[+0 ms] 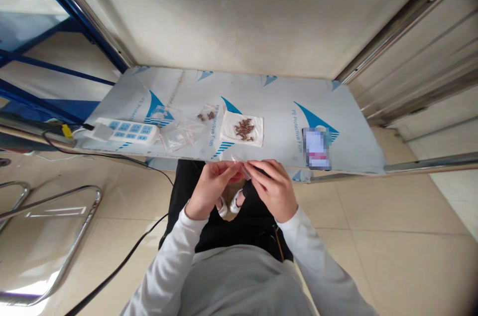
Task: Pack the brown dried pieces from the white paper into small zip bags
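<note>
Just off the front edge of the shelf, a small clear plastic bag is pinched between my two hands. My left hand grips one side of it with thumb and fingers closed. On the other side my right hand pinches it, fingertips close to those of the left. Beyond them lies a white cloth or paper square with a heap of small brown cylindrical pieces on it. Left of that rests a clear bag with several brown pieces. More clear zip bags lie farther left.
A white power strip with a plugged-in adapter sits at the shelf's left, its black cable hanging over the front edge. To the right lies a phone. Metal posts frame the film-covered shelf. A metal-framed chair stands at lower left.
</note>
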`<state>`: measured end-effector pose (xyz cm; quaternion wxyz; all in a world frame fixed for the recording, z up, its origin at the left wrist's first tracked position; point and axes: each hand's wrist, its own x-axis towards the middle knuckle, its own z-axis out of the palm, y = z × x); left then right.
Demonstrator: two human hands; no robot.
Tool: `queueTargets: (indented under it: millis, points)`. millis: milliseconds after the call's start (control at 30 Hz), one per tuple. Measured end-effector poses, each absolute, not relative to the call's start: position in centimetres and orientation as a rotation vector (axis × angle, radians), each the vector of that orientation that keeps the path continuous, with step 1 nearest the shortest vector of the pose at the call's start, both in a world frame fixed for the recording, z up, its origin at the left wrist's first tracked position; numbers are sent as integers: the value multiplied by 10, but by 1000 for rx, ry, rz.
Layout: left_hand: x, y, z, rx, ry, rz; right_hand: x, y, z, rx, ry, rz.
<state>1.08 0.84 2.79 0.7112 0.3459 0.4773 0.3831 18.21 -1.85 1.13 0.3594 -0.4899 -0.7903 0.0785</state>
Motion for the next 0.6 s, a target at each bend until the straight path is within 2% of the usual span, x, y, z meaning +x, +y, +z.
queueTargets:
  millis: [300,467,533,600]
  points:
    - [7,-1,23,821,1046,905,157,-32,29,-1349,-1569,681]
    - [-1,-1,23,985,1054,766,162,-31,33,-1353,-1601,943]
    - [-3,-3,24,1106,1190,685,166,-32,30,-1442,-1611,839]
    - [-1,-7,28,1269,1375,617,169,-36,27,-1563,-1568,588]
